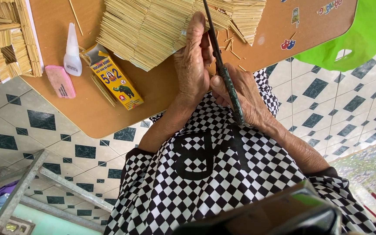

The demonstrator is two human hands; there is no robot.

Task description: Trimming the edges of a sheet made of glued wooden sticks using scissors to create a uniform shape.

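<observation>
Head view, looking down past a checkered shirt (223, 174) to a brown table (88, 109).

Left hand (191, 61) lies flat, palm down, fingers stretched together, pressing on the near edge of the stick panel (153, 30), a sheet of thin bamboo sticks glued side by side. Fingertips reach up onto the panel; the thumb is hidden behind the hand.

Right hand (244, 95) sits just right of the left hand, touching it, closed in a fist around a dark rod (225, 74). The rod runs up across the panel and is cut off at the top edge, so its tip is not visible; what kind of tool it is, hard to tell. Lower end pokes out below the fist.

Left of the panel: yellow glue box (116, 80) lying tilted, white glue bottle (72, 54), pink eraser-like block (60, 81). Further left, a stick frame (7, 39), partly cut off. Loose stick bits (231, 48) just right of the panel. Green bag (353, 39) beyond the table's right edge. Tiled floor (349, 100) below. Dark blurred object (283, 217) at the bottom, unclear.
</observation>
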